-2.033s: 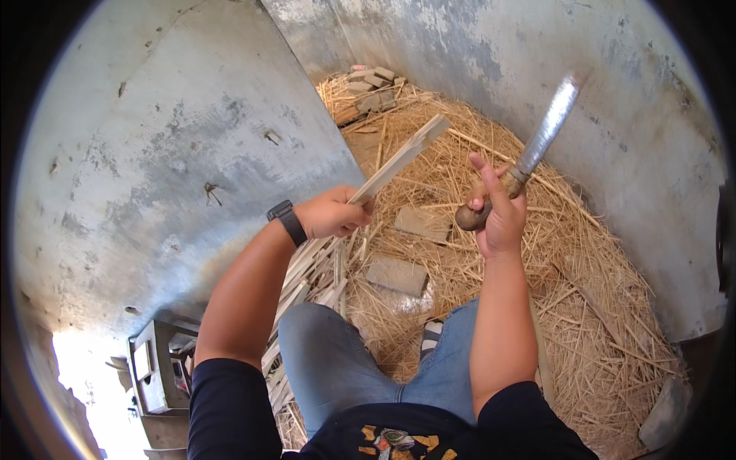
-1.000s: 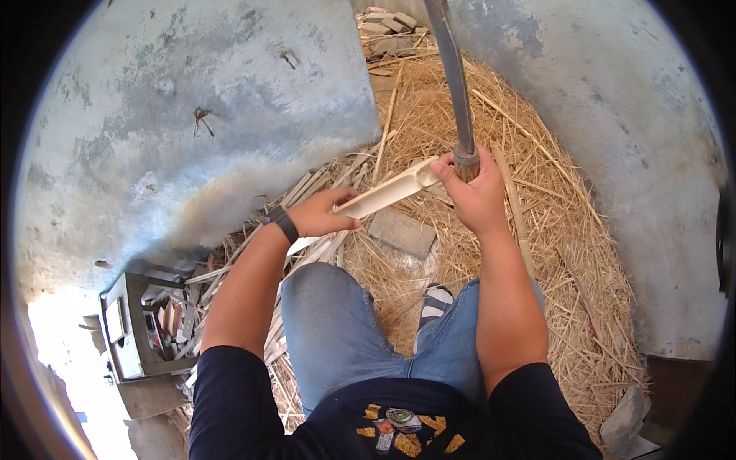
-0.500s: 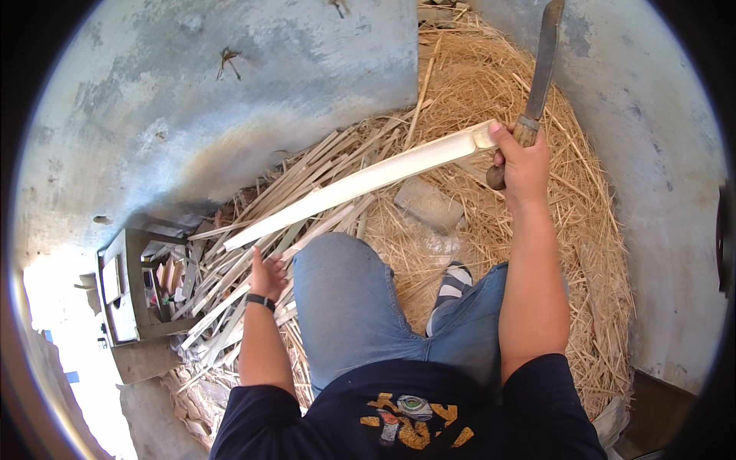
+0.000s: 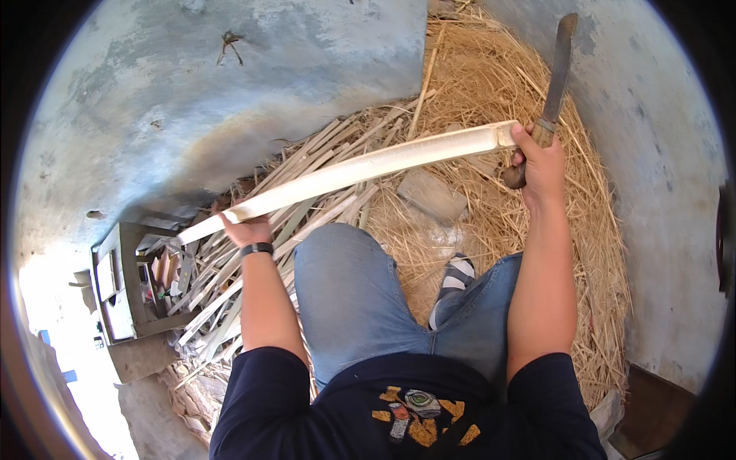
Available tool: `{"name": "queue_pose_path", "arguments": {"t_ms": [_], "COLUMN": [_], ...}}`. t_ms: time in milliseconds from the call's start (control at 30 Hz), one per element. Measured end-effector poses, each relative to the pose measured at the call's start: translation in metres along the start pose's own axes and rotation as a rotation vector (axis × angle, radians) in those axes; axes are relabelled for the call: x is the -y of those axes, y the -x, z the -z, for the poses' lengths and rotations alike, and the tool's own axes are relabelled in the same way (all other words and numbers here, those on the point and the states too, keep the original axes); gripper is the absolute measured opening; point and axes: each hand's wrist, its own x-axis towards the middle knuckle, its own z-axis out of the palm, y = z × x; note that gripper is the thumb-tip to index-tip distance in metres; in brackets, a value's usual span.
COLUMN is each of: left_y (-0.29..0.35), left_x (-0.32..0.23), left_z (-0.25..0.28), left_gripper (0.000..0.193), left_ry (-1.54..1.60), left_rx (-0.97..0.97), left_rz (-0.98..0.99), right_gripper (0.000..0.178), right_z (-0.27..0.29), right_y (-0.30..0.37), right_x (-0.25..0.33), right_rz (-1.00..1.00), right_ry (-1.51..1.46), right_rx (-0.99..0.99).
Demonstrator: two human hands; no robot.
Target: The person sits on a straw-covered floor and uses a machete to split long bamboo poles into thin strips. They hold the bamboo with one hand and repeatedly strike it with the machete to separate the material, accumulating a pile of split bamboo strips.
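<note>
Pale strip (image 4: 368, 166) held crosswise above stick pile (image 4: 295, 218); left part gripped by left hand (image 4: 249, 230), right end pinched by right hand (image 4: 547, 165), in which machete (image 4: 556, 96) is also gripped; strip could be dropped or machete tilted if shared grip is loosened

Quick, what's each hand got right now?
Left hand: holding the pale strip near its left end.
Right hand: closed on the knife by its handle, also holding the strip's right end.

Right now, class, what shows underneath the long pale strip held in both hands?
Below the pale strip lie a pile of thin strips at left and loose straw at right. Whatever lies directly behind it is hidden.
</note>
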Motion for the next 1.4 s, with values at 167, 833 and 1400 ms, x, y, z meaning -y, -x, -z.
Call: {"name": "queue_pose_path", "arguments": {"t_ms": [167,833,1400], "left_y": [0.043,0.203,0.2], "left_x": [-0.091,0.056,0.073], "left_z": [-0.091,-0.252,-0.307], "left_gripper": [0.049,0.043,0.029], "left_ry": [0.017,-0.321,-0.287], "left_rx": [0.285,0.641,0.7], "left_rz": [-0.345,-0.503,-0.522], "right_gripper": [0.03,0.026,0.04], "right_z": [0.007,0.019,-0.045], "right_y": [-0.011,0.008,0.081], "right_x": [-0.017,-0.042,-0.172], "right_rz": [-0.109,-0.33,-0.138], "right_ry": [0.102,0.137,0.669], "right_rx": [-0.083,0.108,0.016]}}
